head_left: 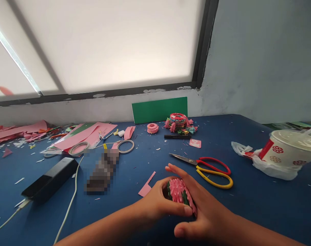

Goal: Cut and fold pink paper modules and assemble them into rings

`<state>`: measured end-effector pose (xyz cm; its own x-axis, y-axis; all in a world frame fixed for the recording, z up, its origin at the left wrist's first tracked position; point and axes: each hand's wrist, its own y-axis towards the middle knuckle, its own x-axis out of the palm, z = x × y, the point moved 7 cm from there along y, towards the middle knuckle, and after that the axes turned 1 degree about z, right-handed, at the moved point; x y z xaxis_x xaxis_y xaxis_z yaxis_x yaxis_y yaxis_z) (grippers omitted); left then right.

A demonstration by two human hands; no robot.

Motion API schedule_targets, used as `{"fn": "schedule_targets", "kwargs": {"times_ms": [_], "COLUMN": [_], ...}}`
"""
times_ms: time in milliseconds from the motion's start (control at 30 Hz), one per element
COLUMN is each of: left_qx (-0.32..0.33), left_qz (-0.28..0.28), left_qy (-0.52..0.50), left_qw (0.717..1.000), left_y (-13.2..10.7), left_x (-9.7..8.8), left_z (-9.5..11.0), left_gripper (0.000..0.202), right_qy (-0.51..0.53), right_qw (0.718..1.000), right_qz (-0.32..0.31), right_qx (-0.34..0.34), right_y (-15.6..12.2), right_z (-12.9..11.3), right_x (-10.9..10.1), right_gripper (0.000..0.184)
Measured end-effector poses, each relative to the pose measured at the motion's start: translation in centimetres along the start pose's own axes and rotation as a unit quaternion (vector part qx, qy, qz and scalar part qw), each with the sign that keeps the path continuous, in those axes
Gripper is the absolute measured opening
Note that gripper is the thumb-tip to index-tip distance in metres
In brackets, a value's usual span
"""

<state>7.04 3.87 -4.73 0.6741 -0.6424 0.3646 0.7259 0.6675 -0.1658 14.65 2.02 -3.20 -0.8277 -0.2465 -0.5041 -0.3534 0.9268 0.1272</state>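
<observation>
Between my two hands is a pink and dark green folded-paper piece [178,191] made of many small interlocked points. My left hand [157,204] curls around its left side, with the thumb across the near face. My right hand [205,209] presses against the right side, fingers stretched over the far edge and thumb below. Its underside is hidden by my palms. Just beyond my right hand lie scissors [214,171] with one red and one yellow handle, blades pointing left. A pink paper scrap [146,189] rests by my left hand.
Farther back are a pink paper ring [152,128], a multicoloured paper stack [178,123], a black pen [177,136] and a green board [159,110]. Tape rolls [126,147] and a power bank [51,177] with a cable are leftward. A lidded cup [290,150] stands right.
</observation>
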Motion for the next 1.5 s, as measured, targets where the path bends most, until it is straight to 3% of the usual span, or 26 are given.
{"fn": "schedule_targets", "kwargs": {"times_ms": [133,367,733,833,933,1067,1233,1500], "left_qx": [-0.009,0.002,0.007,-0.016,-0.024,-0.038,-0.067,-0.068], "left_qz": [0.007,0.032,0.011,-0.003,-0.022,-0.033,-0.048,-0.049], "left_qy": [-0.022,-0.014,-0.027,-0.052,-0.037,-0.014,-0.017,-0.060], "left_qw": [1.000,0.999,1.000,0.999,0.999,0.999,0.996,0.995], "left_y": [0.2,0.1,0.3,0.3,0.4,0.5,0.2,-0.1], "left_x": [-0.2,-0.3,0.1,0.3,0.1,-0.2,0.3,0.7], "left_z": [-0.3,-0.7,-0.5,-0.3,-0.4,-1.0,-1.3,-1.2], "left_gripper": [0.037,0.043,0.039,0.036,0.036,0.026,0.018,0.022], "right_qy": [0.048,0.040,0.032,0.004,-0.050,-0.092,-0.115,-0.100], "right_qw": [0.999,0.998,0.999,0.998,0.989,0.976,0.970,0.967], "right_qz": [-0.008,0.048,-0.001,-0.061,-0.100,-0.080,-0.092,-0.051], "right_qx": [0.013,0.020,0.020,-0.016,-0.098,-0.178,-0.195,-0.228], "right_y": [0.1,0.3,0.1,0.2,0.4,0.5,0.2,0.1], "right_z": [0.1,0.6,0.1,-0.6,-1.5,-2.2,-2.8,-3.6], "right_x": [0.1,0.1,0.1,-0.4,-0.7,-0.8,-0.2,-0.3], "right_gripper": [0.106,0.106,0.110,0.112,0.095,0.071,0.078,0.054]}}
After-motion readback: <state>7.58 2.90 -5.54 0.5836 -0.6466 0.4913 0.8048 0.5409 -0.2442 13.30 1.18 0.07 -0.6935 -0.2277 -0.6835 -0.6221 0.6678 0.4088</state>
